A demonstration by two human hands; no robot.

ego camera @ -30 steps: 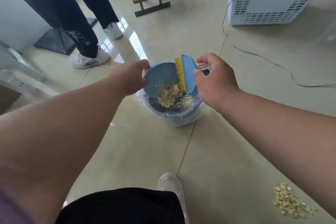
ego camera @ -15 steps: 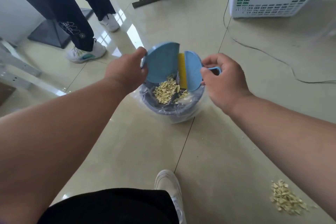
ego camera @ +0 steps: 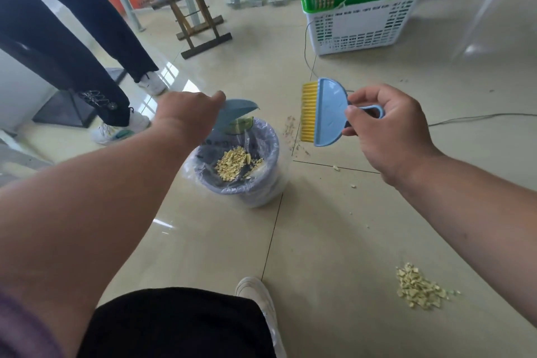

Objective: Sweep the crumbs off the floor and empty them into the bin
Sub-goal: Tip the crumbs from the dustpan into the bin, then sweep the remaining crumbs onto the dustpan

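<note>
Crumbs [ego camera: 236,163]: one load in the lined bin [ego camera: 270,151] at mid-floor; second pile [ego camera: 418,289] near the floor's right edge. Left hand [ego camera: 186,113] grips the dustpan [ego camera: 235,113], tipped over the bin to empty. Right hand [ego camera: 386,128] grips the brush [ego camera: 322,112], held clear.

Your floor [ego camera: 334,241]: glossy beige tile. Bin [ego camera: 263,183] stands centre; crumb pile [ego camera: 418,289] lower right (strays near bin); cable [ego camera: 470,118] beyond.
</note>
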